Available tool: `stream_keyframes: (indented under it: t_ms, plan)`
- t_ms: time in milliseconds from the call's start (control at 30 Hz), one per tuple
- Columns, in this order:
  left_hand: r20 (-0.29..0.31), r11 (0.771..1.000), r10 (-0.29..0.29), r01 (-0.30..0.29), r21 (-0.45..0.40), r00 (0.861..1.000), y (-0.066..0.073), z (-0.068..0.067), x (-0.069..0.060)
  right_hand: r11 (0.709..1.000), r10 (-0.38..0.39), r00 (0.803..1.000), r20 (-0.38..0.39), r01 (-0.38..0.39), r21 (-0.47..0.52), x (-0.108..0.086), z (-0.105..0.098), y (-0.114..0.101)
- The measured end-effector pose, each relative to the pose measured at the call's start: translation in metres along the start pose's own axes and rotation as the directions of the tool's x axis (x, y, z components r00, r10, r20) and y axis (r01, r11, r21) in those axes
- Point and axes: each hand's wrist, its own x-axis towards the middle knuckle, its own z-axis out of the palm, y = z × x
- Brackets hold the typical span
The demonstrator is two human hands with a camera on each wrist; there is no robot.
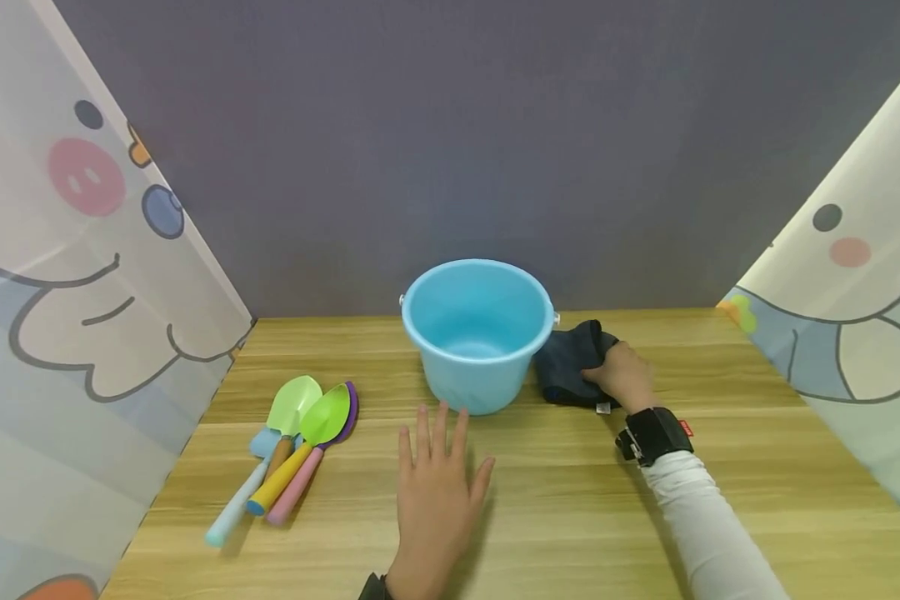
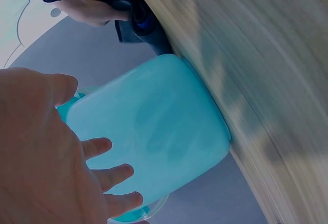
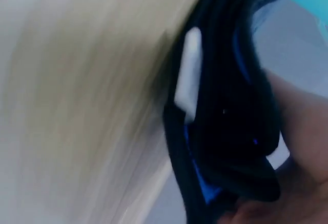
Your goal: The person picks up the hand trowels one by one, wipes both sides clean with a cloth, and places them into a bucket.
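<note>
A light blue bucket [image 1: 476, 375] stands upright near the back of the table, and its inside looks bare. To its right lies a folded dark navy cloth [image 1: 566, 367] with a small white tag. My right hand [image 1: 624, 377] grips the cloth's right edge between thumb and fingers; the right wrist view shows the folded layers [image 3: 225, 106] close up. My left hand [image 1: 437, 492] is spread with straight fingers in front of the bucket. In the left wrist view its fingers [image 2: 115, 175] overlap the bucket's side [image 2: 159, 126]; contact cannot be told.
On the left of the wooden table [image 1: 555, 517] lies a pile of several toy shovels, among them a green shovel [image 1: 326, 417] with a yellow handle. A dark panel [image 1: 480, 150] rises behind, and cartoon-printed panels [image 1: 97, 317] flank both sides.
</note>
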Motion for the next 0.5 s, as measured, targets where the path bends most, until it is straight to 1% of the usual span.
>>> stream_keyframes:
  t_ms: [100, 133, 200, 267, 333, 367, 433, 500]
  plan:
    - [0.023, 1.000, -0.003, 0.003, -0.001, 1.000, 0.001, 0.000, -0.002, 0.998, 0.006, 1.000, -0.015, -0.005, 0.057, -0.003, 0.001, 0.000]
    - [0.024, 1.000, -0.002, 0.002, -0.001, 1.000, 0.001, 0.001, -0.002, 0.997, -0.003, 0.999, -0.048, 0.006, 0.072, -0.004, 0.001, 0.000]
    - [0.015, 1.000, 0.001, -0.001, 0.004, 1.000, 0.001, 0.001, -0.003, 0.995, -0.011, 0.996, -0.084, 0.019, 0.098, -0.005, 0.001, 0.001]
    - [0.006, 1.000, 0.006, -0.006, 0.015, 1.000, 0.001, 0.000, -0.004, 0.995, -0.027, 0.988, -0.150, 0.040, 0.088, -0.007, -0.001, 0.001]
    - [-0.004, 1.000, 0.012, -0.012, 0.027, 1.000, 0.001, 0.001, -0.003, 0.996, -0.061, 0.973, -0.224, 0.075, 0.054, -0.010, -0.004, -0.001]
    - [-0.006, 0.999, 0.015, -0.015, 0.032, 1.000, 0.000, 0.001, -0.002, 0.995, -0.078, 0.967, -0.241, 0.089, 0.034, -0.011, -0.005, -0.002]
    - [-0.003, 0.999, 0.018, -0.018, 0.037, 1.000, 0.000, 0.000, -0.002, 0.991, -0.135, 0.941, -0.310, 0.132, -0.031, -0.014, -0.004, -0.008]
    - [0.004, 0.999, 0.019, -0.019, 0.037, 1.000, -0.001, 0.000, -0.001, 0.980, -0.195, 0.917, -0.348, 0.172, -0.096, -0.017, -0.001, -0.016]
